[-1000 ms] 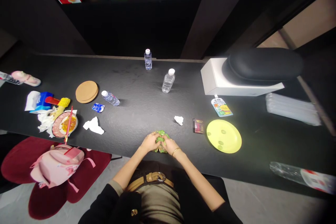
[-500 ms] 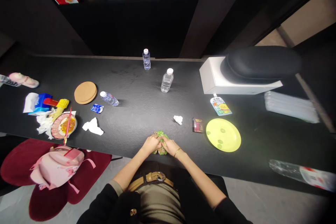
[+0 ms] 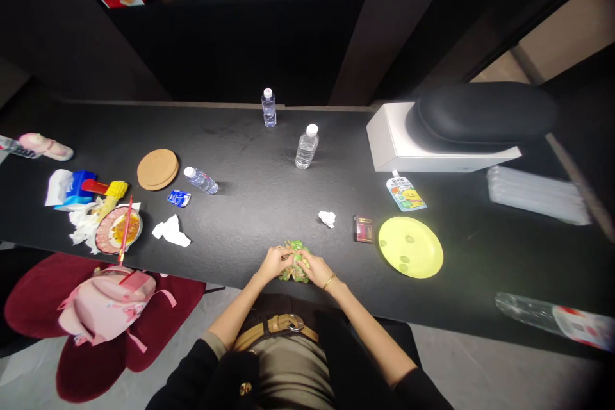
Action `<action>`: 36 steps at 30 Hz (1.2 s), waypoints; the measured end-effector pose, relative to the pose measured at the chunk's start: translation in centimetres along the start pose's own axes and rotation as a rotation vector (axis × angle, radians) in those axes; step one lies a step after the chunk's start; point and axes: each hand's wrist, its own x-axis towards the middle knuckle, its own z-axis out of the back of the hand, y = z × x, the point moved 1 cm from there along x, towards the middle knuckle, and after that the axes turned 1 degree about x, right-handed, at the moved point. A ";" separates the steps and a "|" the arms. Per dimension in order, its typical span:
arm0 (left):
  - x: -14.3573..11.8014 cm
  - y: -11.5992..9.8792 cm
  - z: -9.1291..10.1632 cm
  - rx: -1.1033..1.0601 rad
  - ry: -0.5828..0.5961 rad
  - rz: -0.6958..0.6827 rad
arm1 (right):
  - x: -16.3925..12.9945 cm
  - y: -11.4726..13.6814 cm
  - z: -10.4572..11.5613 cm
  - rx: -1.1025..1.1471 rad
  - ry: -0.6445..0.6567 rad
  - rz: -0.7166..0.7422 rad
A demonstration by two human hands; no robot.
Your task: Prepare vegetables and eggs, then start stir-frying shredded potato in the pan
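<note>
Both hands are closed on a crumpled green wrapper [image 3: 294, 261] at the near edge of the black counter [image 3: 250, 205]: the left hand [image 3: 275, 262] pinches one side, the right hand [image 3: 314, 267] the other. The step in hand looks like scrunching it; next calls for a firmer squeeze inward.

left hand [image 3: 275, 262] and right hand [image 3: 314, 268] together, fingers curled, forearms converging
</note>
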 end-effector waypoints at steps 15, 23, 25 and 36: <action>0.1 -3.2 1.6 0.278 -0.179 -0.007 | 0.5 -0.1 0.5 0.283 -0.167 -0.022; 1.2 -1.7 0.7 -0.113 0.119 0.235 | -0.1 0.0 -0.4 0.245 -0.178 -0.021; 1.3 -1.0 0.7 -0.328 0.195 0.329 | -0.2 -0.2 -0.7 0.241 -0.179 -0.017; 0.6 -0.4 0.6 -0.183 0.137 0.283 | 0.0 -0.4 0.1 0.376 -0.109 -0.037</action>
